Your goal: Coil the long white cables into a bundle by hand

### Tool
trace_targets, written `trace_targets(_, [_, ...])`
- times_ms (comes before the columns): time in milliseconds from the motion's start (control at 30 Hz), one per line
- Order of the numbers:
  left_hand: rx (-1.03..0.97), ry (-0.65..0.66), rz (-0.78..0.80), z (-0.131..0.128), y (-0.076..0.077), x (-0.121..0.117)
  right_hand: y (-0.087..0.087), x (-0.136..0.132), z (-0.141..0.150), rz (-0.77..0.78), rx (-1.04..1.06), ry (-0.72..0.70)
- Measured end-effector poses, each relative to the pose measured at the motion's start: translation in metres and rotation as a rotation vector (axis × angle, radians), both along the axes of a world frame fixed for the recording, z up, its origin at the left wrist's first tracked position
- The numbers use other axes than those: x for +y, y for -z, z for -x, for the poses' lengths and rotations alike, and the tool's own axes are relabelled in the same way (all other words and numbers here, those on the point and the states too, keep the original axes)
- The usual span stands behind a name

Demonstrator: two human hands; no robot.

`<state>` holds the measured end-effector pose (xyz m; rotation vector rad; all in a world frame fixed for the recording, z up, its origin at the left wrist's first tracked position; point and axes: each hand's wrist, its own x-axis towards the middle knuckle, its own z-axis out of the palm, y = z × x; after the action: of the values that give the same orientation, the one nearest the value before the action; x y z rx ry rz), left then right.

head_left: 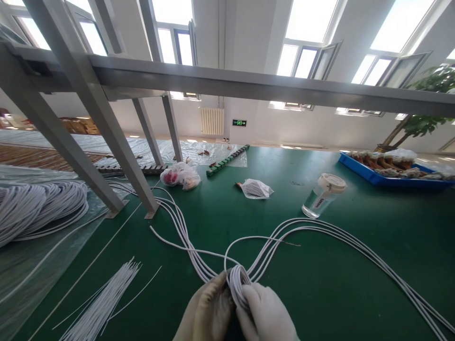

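Note:
Both my hands wear pale gloves and meet at the bottom middle of the view. My left hand (209,308) has its fingers closed round the left side of a coil of white cable (237,286). Gripping the coil's right side is my right hand (265,310), with its fingers curled into the loops. From the coil, several white cable strands (181,232) run up to the left, and others (341,232) sweep away to the right. One loose cable end (291,244) shows a thin tip above the hands. The fingertips are partly hidden by the coil.
A bundle of white ties (103,303) lies left on the green table (284,189). Further back are a clear bottle (322,196), a plastic packet (256,188), a bag (181,176) and a blue tray (377,179). Grey frame posts (117,142) stand left, near big cable coils (42,208).

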<state>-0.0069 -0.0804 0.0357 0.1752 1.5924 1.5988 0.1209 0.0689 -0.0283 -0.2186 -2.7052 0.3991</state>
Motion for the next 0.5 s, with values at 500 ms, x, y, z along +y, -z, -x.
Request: trace_targets(500, [-0.375, -0.022, 0.09, -0.01, -0.016, 0.04, -0.043, 0.006, -0.007, 1.004, -0.143, 0.182])
